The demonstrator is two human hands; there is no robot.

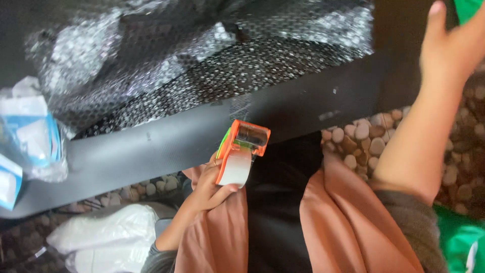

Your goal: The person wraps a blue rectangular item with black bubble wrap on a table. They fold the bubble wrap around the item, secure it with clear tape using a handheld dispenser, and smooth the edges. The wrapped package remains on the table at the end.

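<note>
My left hand point(209, 189) grips an orange tape dispenser point(241, 151) with a roll of clear tape, held just below the front edge of a black table point(166, 141). A sheet of bubble wrap point(202, 60) lies across the table above it. At the upper right, my right hand point(449, 48) reaches up and touches a green thing point(467, 7) at the frame's top corner; whether the fingers close on it I cannot tell. My forearm runs down to a grey sleeve.
Blue-and-white plastic packets point(28, 136) lie at the table's left end. White plastic bags point(106, 240) sit on the pebble-patterned floor point(364, 139) at lower left. My lap in pink and black cloth point(283, 222) fills the lower middle.
</note>
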